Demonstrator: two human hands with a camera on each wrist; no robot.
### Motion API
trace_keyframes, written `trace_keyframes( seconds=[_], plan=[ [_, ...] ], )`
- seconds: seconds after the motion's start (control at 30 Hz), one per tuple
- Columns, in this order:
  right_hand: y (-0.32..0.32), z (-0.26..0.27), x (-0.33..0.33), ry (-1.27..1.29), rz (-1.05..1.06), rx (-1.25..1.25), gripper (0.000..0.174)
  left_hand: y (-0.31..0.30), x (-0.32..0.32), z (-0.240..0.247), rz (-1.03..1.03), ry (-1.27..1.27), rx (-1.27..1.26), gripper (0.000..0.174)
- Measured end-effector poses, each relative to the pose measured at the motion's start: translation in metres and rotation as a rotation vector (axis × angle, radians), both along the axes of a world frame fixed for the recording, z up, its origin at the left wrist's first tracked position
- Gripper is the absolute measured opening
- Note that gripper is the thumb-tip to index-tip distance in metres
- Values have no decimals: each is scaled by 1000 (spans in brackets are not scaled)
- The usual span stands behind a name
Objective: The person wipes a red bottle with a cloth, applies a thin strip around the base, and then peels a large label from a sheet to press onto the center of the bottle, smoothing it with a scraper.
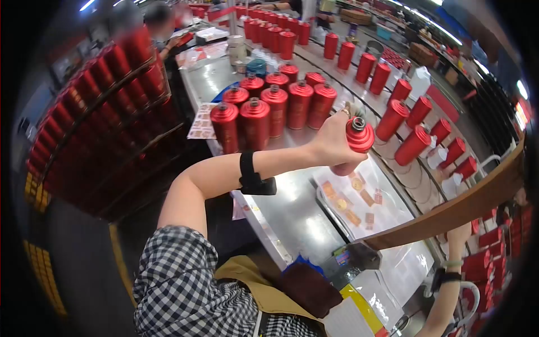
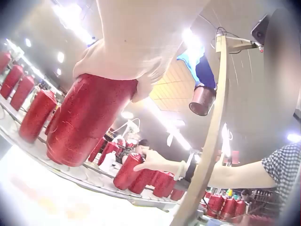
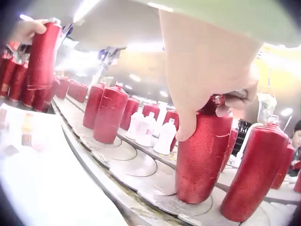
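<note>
My left hand grips a red bottle around its upper body, raised over the metal table. The bottle has a stepped shoulder and a bare, uncapped neck. In the left wrist view, the same bottle hangs tilted below my fingers. On the conveyor, my right hand holds another red bottle by its neck and shoulder, the thumb down its side. That bottle stands on a round conveyor plate. From the head camera, a wooden beam partly covers my right hand.
Several red bottles stand grouped on the metal table. Printed labels lie on a white sheet. A wooden beam crosses between the arms. White bottles stand along the conveyor. A rack of red bottles stands left.
</note>
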State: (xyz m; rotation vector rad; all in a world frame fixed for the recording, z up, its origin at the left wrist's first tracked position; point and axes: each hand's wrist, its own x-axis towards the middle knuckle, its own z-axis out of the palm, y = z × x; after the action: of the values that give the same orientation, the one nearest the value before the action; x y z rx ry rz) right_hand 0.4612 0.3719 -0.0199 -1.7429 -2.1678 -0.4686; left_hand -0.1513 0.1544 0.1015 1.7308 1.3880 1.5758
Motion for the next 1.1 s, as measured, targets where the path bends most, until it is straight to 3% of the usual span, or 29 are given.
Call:
trace_keyframes(
  seconds=[0.03, 0.07, 0.1, 0.13, 0.23, 0.3, 0.33, 0.4, 0.43, 0.5, 0.53, 0.57, 0.6, 0.63, 0.7, 0.77, 0.87, 0.9, 0.97, 1.0, 1.03, 1.1],
  plan=[
    [-42, 14, 33, -8, 23, -4, 63, -12, -16, -8, 23, -8, -4, 68],
    [-92, 60, -16, 203, 138, -40, 60, -21, -28, -17, 95, 63, 9, 69],
    [-168, 128, -145, 421, 248, -74, 56, -32, -38, -20, 164, 140, 26, 69],
    [-192, 139, -153, 420, 260, -74, 56, -51, -42, -13, 152, 113, -50, 69],
    [-257, 149, -153, 458, 195, -69, 54, -72, -61, -35, 192, 120, -106, 68],
    [-298, 156, -159, 526, 437, -51, 62, -86, -64, -42, 246, 150, -142, 68],
    [-323, 166, -171, 527, 443, -43, 62, -93, -65, -44, 302, 183, -179, 68],
    [-369, 189, -195, 265, 390, 13, 57, -99, -67, -56, 339, 203, -164, 69],
    [-384, 196, -193, 264, 397, 16, 57, -103, -66, -60, 366, 218, -159, 69],
    [-409, 202, -186, 261, 356, -270, 49, -109, -70, -66, 348, 200, -130, 70],
    [-418, 206, -193, 204, 293, -286, 49, -112, -72, -68, 324, 184, -143, 76],
    [-422, 191, -193, 530, 366, -392, 47, -115, -74, -70, 300, 167, -160, 83],
    [-433, 210, -220, 353, 470, -279, 46, -118, -73, -70, 332, 179, -173, 86],
    [-444, 229, -246, 176, 570, -164, 45, -117, -74, -74, 374, 202, -129, 88],
    [-454, 218, -237, 240, 530, -309, 45, -126, -58, -69, 726, 540, 89, 105],
    [-452, 204, -235, 319, 486, -442, 45, -144, -29, -43, 551, 429, 334, 111],
    [-453, 208, -259, 415, 747, -363, 44, -176, 32, -26, -342, -101, -53, 100],
    [-451, 210, -264, 418, 732, -368, 44, -182, 52, -29, -635, -228, -224, 97],
    [-445, 210, -263, 489, 789, -505, 45, -196, 83, -40, -1112, -458, -298, 89],
    [-443, 210, -258, 496, 749, -580, 46, -199, 89, -38, -1139, -457, -308, 89],
    [-439, 197, -258, 441, 789, -416, 53, -203, 94, -37, -1240, -402, -410, 88],
    [-440, 187, -252, 669, 624, -562, 52, -204, 101, -40, -1364, -330, -527, 87]
  ],
)
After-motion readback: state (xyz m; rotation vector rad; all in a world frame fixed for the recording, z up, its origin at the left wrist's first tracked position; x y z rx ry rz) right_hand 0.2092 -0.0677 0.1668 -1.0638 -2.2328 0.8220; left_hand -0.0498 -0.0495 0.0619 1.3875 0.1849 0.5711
